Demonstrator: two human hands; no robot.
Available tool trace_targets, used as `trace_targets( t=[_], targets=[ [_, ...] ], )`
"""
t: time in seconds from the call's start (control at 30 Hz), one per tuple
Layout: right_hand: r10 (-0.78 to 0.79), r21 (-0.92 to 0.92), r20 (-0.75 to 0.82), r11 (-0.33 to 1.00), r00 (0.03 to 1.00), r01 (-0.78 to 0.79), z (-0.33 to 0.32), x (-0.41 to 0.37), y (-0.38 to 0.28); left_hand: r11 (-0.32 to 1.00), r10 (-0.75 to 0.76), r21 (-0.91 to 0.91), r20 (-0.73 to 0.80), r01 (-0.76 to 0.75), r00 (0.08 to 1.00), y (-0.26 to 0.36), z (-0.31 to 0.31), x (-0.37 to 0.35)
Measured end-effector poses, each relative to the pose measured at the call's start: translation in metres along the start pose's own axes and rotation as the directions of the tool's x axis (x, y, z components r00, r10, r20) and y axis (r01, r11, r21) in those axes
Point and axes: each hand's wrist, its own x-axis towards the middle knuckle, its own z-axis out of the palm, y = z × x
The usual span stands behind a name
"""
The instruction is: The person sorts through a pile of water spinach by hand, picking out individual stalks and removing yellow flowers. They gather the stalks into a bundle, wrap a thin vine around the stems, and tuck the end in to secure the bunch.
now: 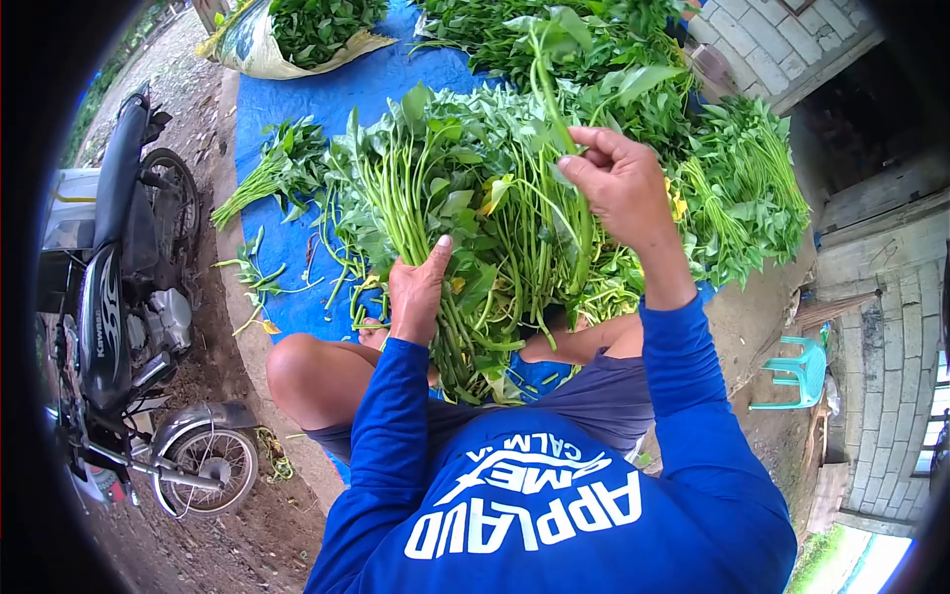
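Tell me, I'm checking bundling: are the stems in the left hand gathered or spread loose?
Gathered: the left hand grips the stems together low down; leafy tops fan out.

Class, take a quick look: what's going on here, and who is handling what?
A person in a blue long-sleeved shirt sits by a blue tarp, handling leafy greens. The left hand clasps a bundle of green stems over the lap. The right hand pinches a single leafy stem at the top of the bundle. More heaped greens lie on the tarp beyond, a small bunch lies to the left, and a motorcycle stands beside.
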Motion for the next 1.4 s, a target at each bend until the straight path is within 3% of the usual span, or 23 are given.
trace_targets(
  t=[0.03, 0.13, 0.2, 0.27, 0.33, 0.4, 0.43, 0.5, 0.57, 0.67, 0.7, 0.8, 0.83, 0.87, 0.93, 1.07, 1.1, 1.2, 1.23, 1.33, 1.37, 1.4],
  targets=[
    [-0.039, -0.112, -0.021, 0.993, 0.999, 0.036, 0.011, -0.005, -0.004, 0.999, -0.01, 0.049, -0.002, 0.011, 1.0, 0.01, 0.005, -0.005],
    [-0.031, -0.306, 0.134, 0.949, 0.99, 0.071, 0.059, -0.019, 0.004, 0.979, -0.11, -0.164, 0.096, 0.125, 0.989, 0.019, 0.019, -0.013],
    [0.018, -0.232, 0.353, 0.97, 0.935, 0.069, 0.103, -0.034, 0.039, 0.925, -0.216, -0.263, 0.232, 0.275, 0.948, 0.001, 0.017, -0.009],
    [-0.172, -0.138, 0.309, 0.965, 0.935, 0.223, 0.151, -0.058, 0.115, 0.817, -0.219, -0.445, 0.349, 0.367, 0.911, -0.025, 0.016, -0.001],
    [-0.061, -0.064, 0.313, 0.994, 0.948, 0.085, 0.163, -0.068, 0.12, 0.777, -0.297, -0.444, 0.368, 0.447, 0.881, -0.037, 0.007, -0.002],
    [0.294, 0.049, 0.408, 0.938, 0.864, -0.343, 0.157, -0.083, 0.111, 0.75, -0.374, -0.403, 0.395, 0.524, 0.839, -0.049, 0.002, -0.003],
    [0.316, -0.005, 0.387, 0.94, 0.866, -0.341, 0.156, -0.087, 0.103, 0.742, -0.387, -0.387, 0.42, 0.548, 0.821, -0.056, -0.002, 0.0],
    [0.312, 0.093, 0.337, 0.928, 0.888, -0.361, 0.165, -0.097, 0.107, 0.869, -0.248, -0.403, 0.147, 0.287, 0.958, -0.072, 0.003, -0.002],
    [0.262, 0.168, 0.311, 0.931, 0.914, -0.324, 0.181, -0.11, 0.118, 0.889, -0.118, -0.455, -0.104, 0.059, 0.988, -0.076, 0.014, -0.008],
    [0.225, 0.152, 0.354, 0.944, 0.908, -0.293, 0.197, -0.127, 0.12, 0.795, -0.42, -0.436, 0.108, 0.422, 0.901, -0.066, -0.004, -0.008],
    [0.213, 0.195, 0.341, 0.937, 0.916, -0.29, 0.199, -0.129, 0.121, 0.77, -0.421, -0.471, 0.133, 0.431, 0.897, -0.064, -0.005, -0.007],
    [0.297, 0.418, 0.493, 0.743, 0.818, -0.522, 0.165, -0.101, 0.117, 0.796, -0.395, -0.413, 0.199, 0.442, 0.897, -0.051, -0.024, 0.0],
    [0.322, 0.412, 0.371, 0.784, 0.871, -0.465, 0.147, -0.091, 0.112, 0.784, -0.38, -0.443, 0.211, 0.435, 0.901, -0.025, -0.022, -0.009],
    [0.327, 0.395, 0.241, 0.827, 0.914, -0.4, 0.127, -0.079, 0.106, 0.784, -0.364, -0.452, 0.221, 0.426, 0.905, -0.009, -0.025, -0.013],
    [0.389, 0.261, 0.245, 0.855, 0.888, -0.447, 0.098, -0.067, 0.094, 0.814, -0.321, -0.447, 0.187, 0.372, 0.928, 0.01, -0.026, -0.015],
    [0.328, 0.141, 0.409, 0.899, 0.852, -0.414, 0.098, -0.079, 0.074, 0.814, -0.272, -0.46, 0.236, 0.354, 0.933, 0.025, -0.022, -0.016],
    [0.275, 0.21, 0.363, 0.907, 0.89, -0.366, 0.108, -0.086, 0.074, 0.823, -0.256, -0.454, 0.238, 0.341, 0.937, 0.023, -0.022, -0.014],
    [0.309, -0.017, 0.293, 0.948, 0.905, -0.318, 0.127, -0.08, 0.051, 0.822, -0.25, -0.449, 0.27, 0.351, 0.93, 0.004, -0.022, -0.006],
    [0.386, 0.032, 0.325, 0.908, 0.863, -0.418, 0.131, -0.076, 0.05, 0.808, -0.256, -0.451, 0.311, 0.379, 0.915, 0.002, -0.02, -0.006],
    [0.17, 0.301, 0.181, 0.928, 0.969, -0.219, 0.141, -0.075, 0.072, 0.808, -0.242, -0.454, 0.325, 0.375, 0.914, 0.006, -0.016, -0.007],
    [0.387, 0.33, 0.29, 0.818, 0.875, -0.472, 0.131, -0.086, 0.076, 0.816, -0.222, -0.466, 0.293, 0.342, 0.93, 0.009, -0.015, -0.007],
    [0.394, 0.481, 0.302, 0.723, 0.868, -0.496, 0.127, -0.095, 0.073, 0.821, -0.214, -0.473, 0.263, 0.32, 0.941, 0.008, -0.015, -0.01]
  ],
)
